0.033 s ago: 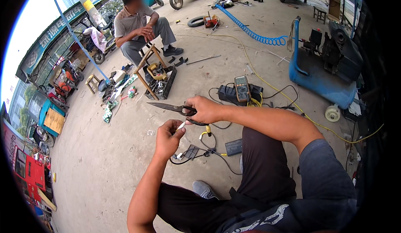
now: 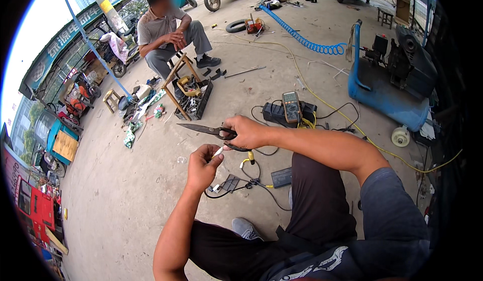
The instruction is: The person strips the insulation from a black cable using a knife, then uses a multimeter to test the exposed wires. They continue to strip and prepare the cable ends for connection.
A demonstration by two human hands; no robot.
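My right hand (image 2: 242, 132) is closed round the dark handles of a pair of scissors (image 2: 201, 128), whose blades point left. Just below, my left hand (image 2: 202, 166) pinches a small white piece (image 2: 218, 152), too small to name. Its end comes near the right hand's fingers, and I cannot tell whether they touch it. Under the hands, a black cable (image 2: 261, 183) with a yellow connector (image 2: 251, 156) lies on the concrete. A dark rectangular box (image 2: 282, 177) rests by my knee. Farther off, a multimeter (image 2: 291, 108) leans on a black case (image 2: 273, 113).
A seated person (image 2: 168, 34) faces me behind a wooden frame (image 2: 176, 85) and a black tool crate (image 2: 201, 102). A blue air compressor (image 2: 390, 100) stands at right, with a coiled blue hose (image 2: 302, 39). A yellow cable (image 2: 352, 122) crosses the floor. Rags (image 2: 132, 132) lie left.
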